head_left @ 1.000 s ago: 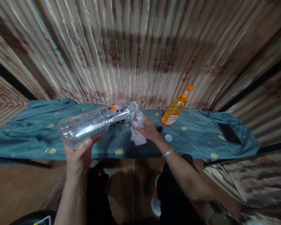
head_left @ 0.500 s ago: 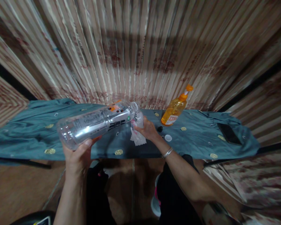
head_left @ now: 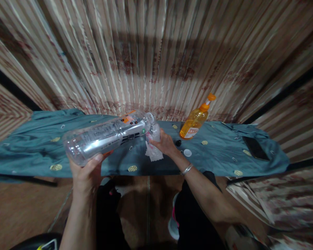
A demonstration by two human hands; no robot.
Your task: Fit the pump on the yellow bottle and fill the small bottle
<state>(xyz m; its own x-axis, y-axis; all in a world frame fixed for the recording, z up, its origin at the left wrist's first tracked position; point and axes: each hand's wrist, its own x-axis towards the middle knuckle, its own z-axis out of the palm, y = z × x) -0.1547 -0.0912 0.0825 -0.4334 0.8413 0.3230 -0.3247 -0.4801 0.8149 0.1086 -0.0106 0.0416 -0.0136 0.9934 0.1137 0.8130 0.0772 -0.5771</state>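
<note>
teal cloth (head_left: pixel 39 147) spotted pale yellow, the clear bottle (head_left: pixel 106 138) at left labelled silver, black and orange, an amber bottle (head_left: pixel 193 122) orange-topped at right, far beige curtain (head_left: pixel 151 45) printed dull red

Left of the frame's centre, the base of the large clear bottle (head_left: pixel 108 136) and the left hand (head_left: pixel 87 172) now sit slightly farther left.

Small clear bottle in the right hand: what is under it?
A crumpled white sheet pokes out at its near side, over the teal tablecloth. The bottle and right hand hide what lies beneath, including whether the sheet continues there.
</note>
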